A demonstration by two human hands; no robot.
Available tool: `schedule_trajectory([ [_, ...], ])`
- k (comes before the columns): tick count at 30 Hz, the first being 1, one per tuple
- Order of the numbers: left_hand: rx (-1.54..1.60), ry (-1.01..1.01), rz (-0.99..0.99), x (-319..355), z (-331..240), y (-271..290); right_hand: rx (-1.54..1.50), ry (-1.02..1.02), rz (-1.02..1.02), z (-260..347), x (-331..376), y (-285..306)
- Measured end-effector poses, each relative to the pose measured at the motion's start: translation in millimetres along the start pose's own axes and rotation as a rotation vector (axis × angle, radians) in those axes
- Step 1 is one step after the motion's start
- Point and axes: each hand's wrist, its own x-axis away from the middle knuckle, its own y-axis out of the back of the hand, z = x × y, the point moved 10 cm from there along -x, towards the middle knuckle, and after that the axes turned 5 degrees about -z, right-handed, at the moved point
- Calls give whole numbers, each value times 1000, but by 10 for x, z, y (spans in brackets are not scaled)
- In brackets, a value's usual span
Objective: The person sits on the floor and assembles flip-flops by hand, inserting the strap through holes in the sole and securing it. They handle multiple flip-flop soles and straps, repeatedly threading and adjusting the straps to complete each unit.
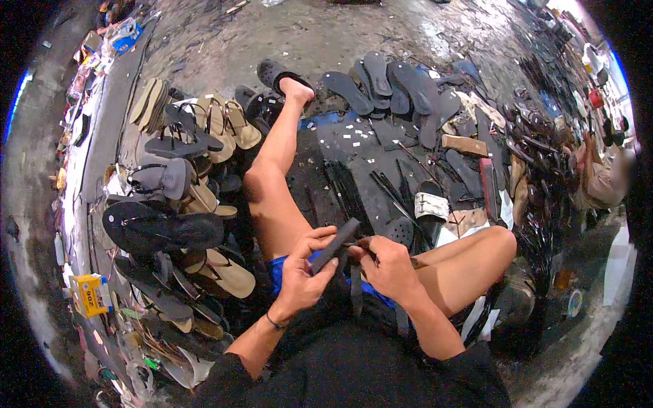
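In front of my lap, my left hand (307, 270) grips a dark, flat sandal sole (336, 247) that is tilted and seen nearly edge-on. Fingers lie on one side of it and the thumb on the other. Close against the sole, my right hand (386, 264) is closed, thumb and fingers pinching at its right side. What they pinch is too small and dark to make out; it may be a strap. Below the hands hangs a dark strip (356, 291), and I cannot tell whether it joins the sole.
Finished sandals pile up on the left, black ones (163, 228) and beige ones (231, 273). Dark loose soles (411, 87) lie ahead. Bundles of thin black strips (345, 190), a wooden block (464, 145) and a white-strapped slide (431, 205) are on the floor. A yellow box (91, 296) stands far left.
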Motion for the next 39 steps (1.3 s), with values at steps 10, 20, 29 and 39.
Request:
schedule_trajectory([
  [10, -17, -3, 96, -50, -93, -163, 36, 117, 127, 44, -23, 115],
  [20, -152, -153, 59, 118, -240, -392, 133, 42, 166, 10, 183, 393],
  [29, -574, 192, 184, 287, 751, -312, 525, 179, -101, -184, -211, 329],
  [39, 252, 455, -255, -66, 775, 109, 90, -217, -308, -712, -86, 411],
])
